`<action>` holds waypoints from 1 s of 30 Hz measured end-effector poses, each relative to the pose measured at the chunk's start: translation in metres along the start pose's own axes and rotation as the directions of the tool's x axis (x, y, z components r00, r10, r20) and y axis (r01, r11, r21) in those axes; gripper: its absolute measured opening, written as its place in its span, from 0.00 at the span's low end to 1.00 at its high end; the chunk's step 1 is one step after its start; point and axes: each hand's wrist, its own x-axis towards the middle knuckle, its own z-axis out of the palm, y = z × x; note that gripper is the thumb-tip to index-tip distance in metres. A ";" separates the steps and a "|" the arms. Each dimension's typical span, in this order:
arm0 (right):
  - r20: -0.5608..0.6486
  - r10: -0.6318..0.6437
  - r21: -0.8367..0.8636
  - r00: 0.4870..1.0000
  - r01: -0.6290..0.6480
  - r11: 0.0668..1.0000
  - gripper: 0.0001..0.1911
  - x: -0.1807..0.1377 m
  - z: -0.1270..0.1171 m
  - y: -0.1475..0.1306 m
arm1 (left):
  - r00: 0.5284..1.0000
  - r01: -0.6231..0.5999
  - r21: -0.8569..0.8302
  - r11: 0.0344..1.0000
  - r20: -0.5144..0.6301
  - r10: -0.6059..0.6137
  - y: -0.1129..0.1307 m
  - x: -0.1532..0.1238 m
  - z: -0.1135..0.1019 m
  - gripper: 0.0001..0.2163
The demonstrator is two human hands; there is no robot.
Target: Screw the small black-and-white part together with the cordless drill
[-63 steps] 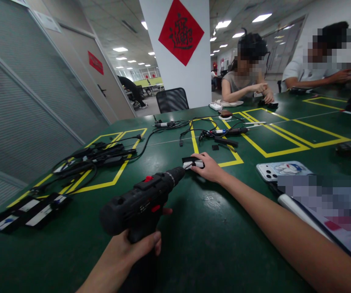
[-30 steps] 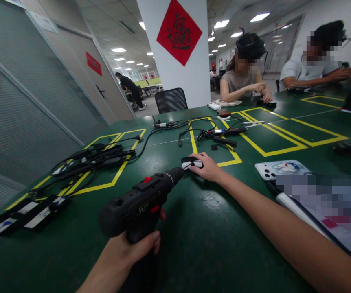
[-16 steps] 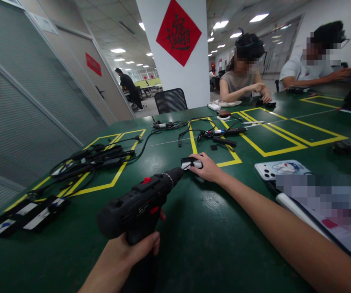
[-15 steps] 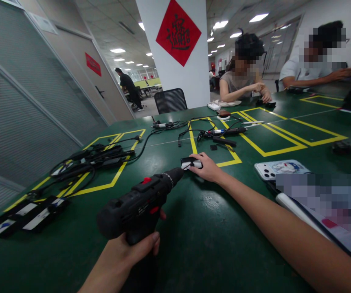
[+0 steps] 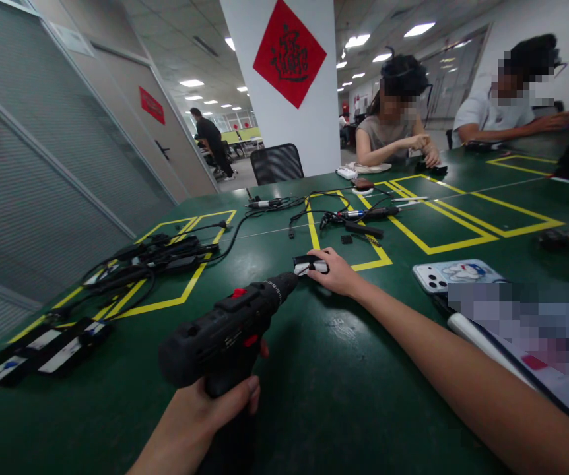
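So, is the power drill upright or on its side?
Upright: the left hand grips the power drill by its handle, below the body.

The drill [image 5: 215, 333] is showing matt black plastic; around it the green tabletop [image 5: 324, 402] is gleaming smooth and glossy. Beyond the drill, a chair back [image 5: 278, 163] is showing mesh, a white block [image 5: 302, 269] perhaps plastic.

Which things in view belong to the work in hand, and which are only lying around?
Apparently in use:
black drill, in the left hand
black-and-white piece, in the right hand

Apparently lying about:
phone
tangled cables
black bar
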 end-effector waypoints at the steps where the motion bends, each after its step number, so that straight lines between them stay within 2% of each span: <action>1: -0.001 -0.002 0.001 1.000 0.002 1.000 0.25 0.000 0.000 0.000 | 1.000 -0.004 -0.006 1.000 0.007 0.004 0.000 0.000 0.000 0.19; 30: 0.004 0.004 0.006 1.000 -0.004 1.000 0.24 0.000 0.000 -0.002 | 0.999 0.028 -0.066 0.997 0.038 -0.025 0.004 -0.001 0.000 0.19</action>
